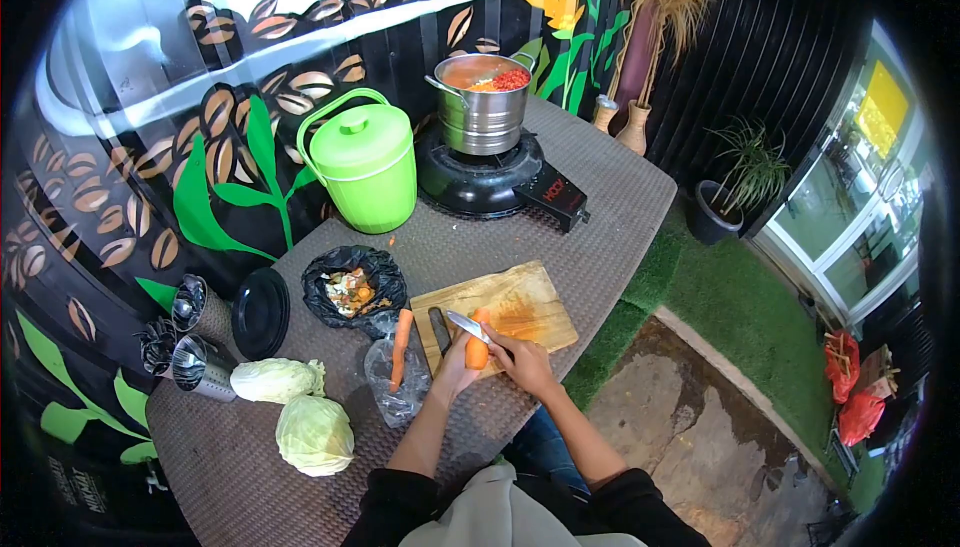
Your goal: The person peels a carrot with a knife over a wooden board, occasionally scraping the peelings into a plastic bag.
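My left hand (457, 369) is closed around an orange carrot (477, 353) over the near side of a wooden cutting board (545, 307). In my right hand (524, 363) is a knife, its bright blade (464, 324) lying across the carrot's upper part. Orange stains mark the board. On its left side rests a dark, handle-like piece (439, 330), whose other end I cannot make out. A second carrot (402, 342) lies left of the board on a clear plastic bag (385, 383).
A black bag of scraps (352, 292) sits behind the carrots. Two cabbages, one round (315, 436) and one long (272, 380), lie left. Farther back stand a green lidded bucket (368, 172) and a steel pot (482, 117) on a black stove (480, 182). Black plates (261, 313) lean near metal holders.
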{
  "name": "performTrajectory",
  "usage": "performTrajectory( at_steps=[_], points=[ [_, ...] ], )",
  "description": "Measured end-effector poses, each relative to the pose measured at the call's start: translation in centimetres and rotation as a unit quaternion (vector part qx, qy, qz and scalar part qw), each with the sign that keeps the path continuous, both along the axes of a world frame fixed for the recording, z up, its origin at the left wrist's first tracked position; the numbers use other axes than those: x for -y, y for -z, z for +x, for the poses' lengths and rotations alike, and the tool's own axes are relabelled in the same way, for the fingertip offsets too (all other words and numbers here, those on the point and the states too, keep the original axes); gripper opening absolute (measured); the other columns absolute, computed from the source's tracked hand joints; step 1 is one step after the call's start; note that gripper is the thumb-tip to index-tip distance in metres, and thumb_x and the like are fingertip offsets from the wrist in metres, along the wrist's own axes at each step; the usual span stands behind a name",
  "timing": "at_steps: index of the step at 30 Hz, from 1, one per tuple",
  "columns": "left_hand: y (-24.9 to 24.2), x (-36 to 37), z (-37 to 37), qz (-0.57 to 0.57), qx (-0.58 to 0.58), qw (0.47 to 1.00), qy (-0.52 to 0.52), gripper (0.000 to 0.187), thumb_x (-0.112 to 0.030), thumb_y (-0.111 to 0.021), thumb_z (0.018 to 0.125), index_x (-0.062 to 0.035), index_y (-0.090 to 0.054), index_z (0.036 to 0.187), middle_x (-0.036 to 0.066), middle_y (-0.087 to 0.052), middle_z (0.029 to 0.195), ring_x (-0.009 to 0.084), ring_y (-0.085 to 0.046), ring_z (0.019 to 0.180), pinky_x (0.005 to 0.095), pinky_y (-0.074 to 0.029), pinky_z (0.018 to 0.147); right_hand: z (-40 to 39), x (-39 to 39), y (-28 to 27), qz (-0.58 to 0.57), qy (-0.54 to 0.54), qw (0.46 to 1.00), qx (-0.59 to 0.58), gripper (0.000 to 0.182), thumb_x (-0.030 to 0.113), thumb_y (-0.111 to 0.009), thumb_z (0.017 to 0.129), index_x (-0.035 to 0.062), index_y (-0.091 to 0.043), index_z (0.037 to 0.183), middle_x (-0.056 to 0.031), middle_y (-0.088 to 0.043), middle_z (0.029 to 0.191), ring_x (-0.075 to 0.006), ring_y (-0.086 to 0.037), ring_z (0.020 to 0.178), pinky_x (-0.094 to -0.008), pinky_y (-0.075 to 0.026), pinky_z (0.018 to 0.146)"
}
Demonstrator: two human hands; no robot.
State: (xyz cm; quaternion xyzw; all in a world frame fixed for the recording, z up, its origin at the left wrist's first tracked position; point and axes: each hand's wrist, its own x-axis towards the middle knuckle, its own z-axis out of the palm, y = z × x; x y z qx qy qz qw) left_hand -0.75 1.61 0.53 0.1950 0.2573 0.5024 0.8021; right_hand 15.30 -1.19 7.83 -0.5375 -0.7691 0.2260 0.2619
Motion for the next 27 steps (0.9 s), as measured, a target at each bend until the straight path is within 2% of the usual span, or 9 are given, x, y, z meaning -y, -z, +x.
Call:
performTrajectory(
  at_steps=[6,10,13,15,16,18,22,25,27],
  points=[
    [0.1,0.1,0.1,-0.004,0.016,1.0,0.001,0.04,-0.035,-0.039,0.101,-0.013,-0.041,0.134,0.008,-0.053,0.117,0.0185,-0.056,0.096,0.0346,-0.047,0.082,1.0,-0.4,-0.9,-0.028,-0.06,0.998,0.022,0.051,0.038,-0.049,0.094,0.0348,-0.036,0.144,-0.0184,-0.064,0.074,-0.0352,-0.063,0.068,-0.0447,-0.05,0.065],
    [0.4,-0.1,-0.2,0.005,0.045,0.998,0.039,0.04,-0.035,-0.039,0.101,-0.0131,-0.041,0.135,0.007,-0.053,0.117,0.0186,-0.055,0.097,0.035,-0.047,0.082,0.5,-0.6,-1.1,-0.036,-0.047,0.996,0.071,0.05,0.039,-0.049,0.095,0.035,-0.037,0.143,-0.0182,-0.064,0.074,-0.0349,-0.063,0.067,-0.045,-0.049,0.064],
    [-0.7,0.3,0.2,-0.055,-0.004,0.998,-0.011,0.039,-0.033,-0.039,0.101,-0.0129,-0.042,0.134,0.007,-0.052,0.116,0.0182,-0.055,0.097,0.0352,-0.047,0.082,0.1,-0.5,-1.0,0.014,-0.03,0.998,0.055,0.049,0.039,-0.048,0.095,0.0357,-0.038,0.143,-0.0176,-0.063,0.072,-0.0345,-0.062,0.065,-0.0447,-0.05,0.063],
    [-1.1,0.2,0.2,-0.052,-0.005,0.999,-0.006,0.029,-0.033,-0.041,0.101,-0.0135,-0.049,0.12,0.006,-0.057,0.101,0.0198,-0.057,0.092,0.0364,-0.047,0.081,0.1,-0.6,-1.5,-0.02,-0.021,0.995,0.097,0.047,0.038,-0.048,0.095,0.035,-0.04,0.142,-0.0163,-0.064,0.072,-0.0339,-0.063,0.065,-0.0443,-0.05,0.063],
    [-1.0,0.2,0.2,-0.053,-0.004,0.999,-0.005,0.029,-0.033,-0.041,0.101,-0.0135,-0.049,0.12,0.006,-0.057,0.101,0.0198,-0.057,0.092,0.0364,-0.047,0.081,0.1,-0.7,-1.4,-0.021,-0.02,0.995,0.098,0.047,0.038,-0.048,0.095,0.035,-0.04,0.142,-0.0163,-0.064,0.072,-0.0339,-0.063,0.065,-0.0443,-0.05,0.063],
    [-0.6,0.0,0.3,-0.04,0.011,0.999,-0.004,0.039,-0.028,-0.043,0.1,-0.0168,-0.037,0.137,0.007,-0.052,0.114,0.0177,-0.056,0.094,0.0364,-0.048,0.081,0.1,-1.2,-1.1,-0.006,-0.018,0.997,0.073,0.046,0.037,-0.048,0.095,0.0335,-0.042,0.141,-0.0155,-0.064,0.071,-0.0334,-0.063,0.065,-0.0442,-0.05,0.063],
    [0.6,-0.2,0.0,-0.041,0.037,0.998,-0.001,0.039,-0.027,-0.043,0.101,-0.0184,-0.035,0.138,0.007,-0.053,0.114,0.0182,-0.056,0.094,0.0369,-0.049,0.078,0.2,-1.3,-0.7,0.014,-0.023,0.998,0.058,0.047,0.038,-0.049,0.094,0.0334,-0.042,0.14,-0.0154,-0.064,0.07,-0.0334,-0.062,0.064,-0.044,-0.05,0.063],
    [0.6,-0.1,-0.1,0.008,0.036,0.999,0.008,0.038,-0.026,-0.042,0.101,-0.0181,-0.036,0.137,0.007,-0.052,0.114,0.0186,-0.056,0.095,0.0367,-0.05,0.076,0.5,-1.2,-1.3,0.014,-0.022,0.999,0.037,0.047,0.039,-0.05,0.094,0.0349,-0.042,0.141,-0.0156,-0.063,0.07,-0.0333,-0.062,0.064,-0.0439,-0.049,0.063],
    [0.8,-0.2,0.1,0.002,-0.003,1.0,0.002,0.036,-0.025,-0.041,0.101,-0.0176,-0.036,0.136,0.007,-0.052,0.114,0.0194,-0.057,0.096,0.0363,-0.05,0.075,0.8,-1.3,-1.8,-0.045,-0.015,0.997,0.066,0.048,0.04,-0.05,0.094,0.0352,-0.041,0.141,-0.0158,-0.064,0.071,-0.0334,-0.063,0.065,-0.0433,-0.049,0.063]
  ],
)
